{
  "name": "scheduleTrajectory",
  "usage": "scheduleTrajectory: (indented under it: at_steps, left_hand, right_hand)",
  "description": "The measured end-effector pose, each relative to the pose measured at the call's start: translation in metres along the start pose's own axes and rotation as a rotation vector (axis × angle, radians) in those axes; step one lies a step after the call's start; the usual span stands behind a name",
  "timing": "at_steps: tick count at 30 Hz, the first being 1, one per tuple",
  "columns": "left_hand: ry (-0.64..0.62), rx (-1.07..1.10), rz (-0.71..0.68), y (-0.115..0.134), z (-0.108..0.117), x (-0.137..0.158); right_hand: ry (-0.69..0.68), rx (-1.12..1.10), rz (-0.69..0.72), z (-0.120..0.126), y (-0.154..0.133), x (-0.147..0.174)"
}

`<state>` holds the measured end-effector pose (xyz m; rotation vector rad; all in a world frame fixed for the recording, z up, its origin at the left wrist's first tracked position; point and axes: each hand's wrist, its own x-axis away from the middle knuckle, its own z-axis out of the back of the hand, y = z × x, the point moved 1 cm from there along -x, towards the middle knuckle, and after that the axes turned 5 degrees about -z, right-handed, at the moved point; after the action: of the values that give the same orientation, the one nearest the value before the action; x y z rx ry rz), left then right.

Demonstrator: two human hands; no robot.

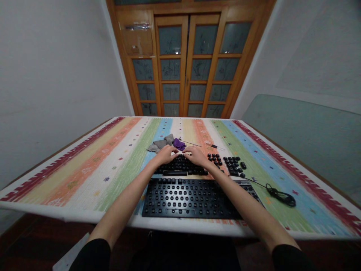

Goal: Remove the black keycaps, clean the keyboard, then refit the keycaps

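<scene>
A black keyboard lies near the table's front edge, most of its keycaps off and the switch posts bare. Some keycaps remain along its top row. Beyond it, loose black keycaps are laid out in rows, with a long space-bar cap in front. My left hand is at the back left of these rows, thumb and fingers apart. Facing it, my right hand reaches over the same rows, its fingers bent and slightly apart. No held thing shows in either hand. The hands partly cover the keycaps; my right forearm covers the keyboard's right part.
Behind the hands lie a grey cloth, a purple cloth, a thin rod and a small black-handled tool. More keycaps sit to the right. A coiled black cable rests on the striped tablecloth.
</scene>
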<state>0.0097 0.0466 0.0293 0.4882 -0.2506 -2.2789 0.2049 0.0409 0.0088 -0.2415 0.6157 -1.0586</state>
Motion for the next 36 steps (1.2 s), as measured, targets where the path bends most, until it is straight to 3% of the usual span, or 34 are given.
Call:
scheduleTrajectory:
  at_steps: [8, 22, 28, 32, 34, 36]
  left_hand:
    - [-0.141, 0.075, 0.012, -0.017, -0.010, -0.028]
    - [-0.144, 0.110, 0.025, -0.020, -0.012, -0.027]
    - [-0.046, 0.095, 0.070, -0.016, -0.005, -0.025]
    - [0.080, 0.088, 0.093, -0.005, 0.006, -0.008]
    - [0.179, 0.130, 0.039, 0.006, 0.010, 0.008]
    - [0.171, 0.208, -0.062, 0.020, 0.011, 0.026]
  right_hand:
    - [-0.034, -0.010, 0.001, -0.017, 0.020, -0.018]
    - [-0.079, -0.004, 0.010, -0.023, 0.016, -0.026]
    - [-0.039, -0.039, 0.016, -0.018, 0.006, -0.028]
    - [-0.007, -0.084, 0.017, -0.003, 0.000, -0.015]
    - [-0.009, -0.111, 0.033, 0.009, -0.003, 0.001]
    - [-0.012, -0.155, 0.090, 0.020, -0.008, 0.023]
